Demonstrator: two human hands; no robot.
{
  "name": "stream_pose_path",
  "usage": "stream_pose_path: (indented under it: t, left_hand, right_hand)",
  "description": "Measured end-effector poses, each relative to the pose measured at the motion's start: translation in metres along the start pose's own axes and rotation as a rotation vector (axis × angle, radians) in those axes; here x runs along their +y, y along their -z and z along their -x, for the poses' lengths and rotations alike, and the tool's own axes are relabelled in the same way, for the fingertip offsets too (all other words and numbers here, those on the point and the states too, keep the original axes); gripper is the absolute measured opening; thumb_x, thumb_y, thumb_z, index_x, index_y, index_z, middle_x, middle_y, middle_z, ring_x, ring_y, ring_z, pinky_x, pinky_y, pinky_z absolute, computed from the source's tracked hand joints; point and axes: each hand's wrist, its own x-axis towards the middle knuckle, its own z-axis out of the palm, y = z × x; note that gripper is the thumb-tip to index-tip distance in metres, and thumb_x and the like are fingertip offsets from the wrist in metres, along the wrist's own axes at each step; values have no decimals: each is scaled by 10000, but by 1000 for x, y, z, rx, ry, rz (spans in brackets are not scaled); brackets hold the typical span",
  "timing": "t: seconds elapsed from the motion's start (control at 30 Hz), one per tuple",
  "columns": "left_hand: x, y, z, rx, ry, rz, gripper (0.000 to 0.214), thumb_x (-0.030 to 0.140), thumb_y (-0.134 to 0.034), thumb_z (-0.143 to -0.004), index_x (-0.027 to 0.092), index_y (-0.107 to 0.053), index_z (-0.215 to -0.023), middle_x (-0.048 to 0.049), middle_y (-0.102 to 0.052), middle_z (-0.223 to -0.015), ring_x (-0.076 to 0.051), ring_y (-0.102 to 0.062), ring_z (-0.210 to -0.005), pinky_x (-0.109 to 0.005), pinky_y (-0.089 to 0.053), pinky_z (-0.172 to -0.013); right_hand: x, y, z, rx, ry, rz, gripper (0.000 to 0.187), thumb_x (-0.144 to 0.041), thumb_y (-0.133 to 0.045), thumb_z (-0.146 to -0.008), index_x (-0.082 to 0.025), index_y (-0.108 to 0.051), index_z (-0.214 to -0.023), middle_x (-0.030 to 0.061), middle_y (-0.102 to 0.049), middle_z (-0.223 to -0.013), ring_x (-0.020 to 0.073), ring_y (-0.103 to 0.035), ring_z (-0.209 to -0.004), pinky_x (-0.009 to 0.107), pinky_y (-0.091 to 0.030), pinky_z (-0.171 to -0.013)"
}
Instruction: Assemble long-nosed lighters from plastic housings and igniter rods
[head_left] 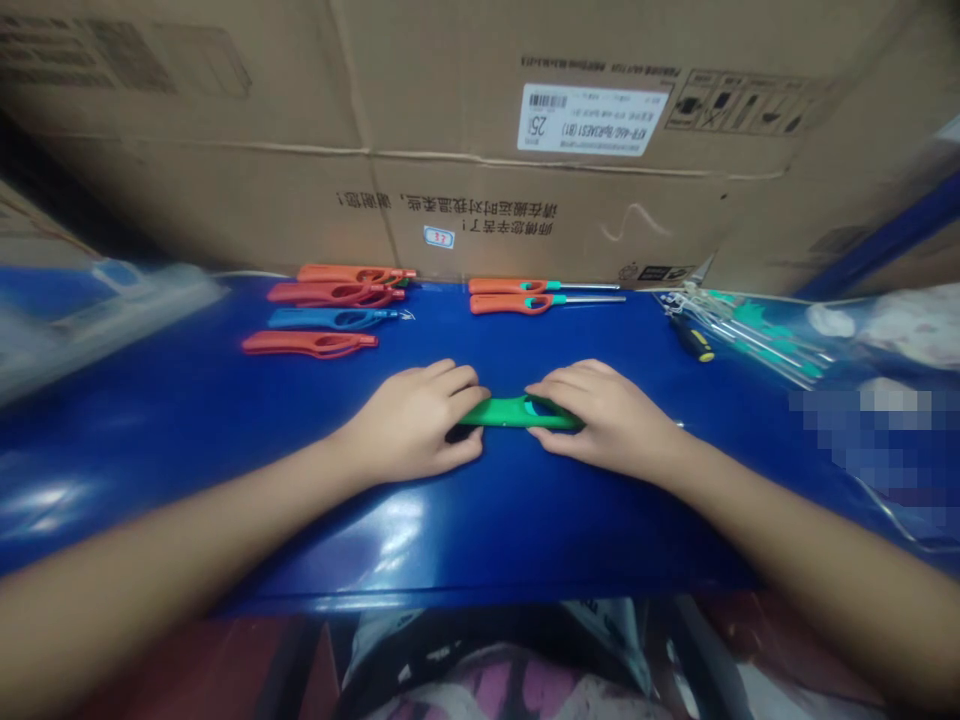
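A green lighter body [504,411] with a teal trigger lies crosswise between my hands, low over the blue table. Around its left end my left hand [424,420] is closed, fingers above and thumb below. My right hand [604,415] grips the right end near the trigger opening, covering whatever extends past it. Beyond them lie two orange lighters [510,303] with teal triggers and long metal tubes. To the left are several red and orange lighter handles [311,343] and a blue one [322,319], with no long tubes showing.
A large cardboard sheet [450,170] stands along the back of the blue table [420,540]. At right lie a bundle of metal tubes with teal parts [765,335] and a black-and-yellow screwdriver [694,340]. A clear plastic bag [127,310] sits at left.
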Motion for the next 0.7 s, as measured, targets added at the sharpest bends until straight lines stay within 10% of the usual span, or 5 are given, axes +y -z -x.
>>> stream_pose_path:
  t: [0.7]
  left_hand:
    - [1, -6, 2, 66, -69, 145, 358, 389, -390, -1060, 159, -662, -1034, -55, -666, -898, -190, -607, -822, -300, -467, -726]
  right_hand:
    - [-3, -5, 3, 70, 48, -113, 188, -295, -568, -994, -149, -682, -962, 57, -673, -876, 193, -630, -825, 343, -469, -786]
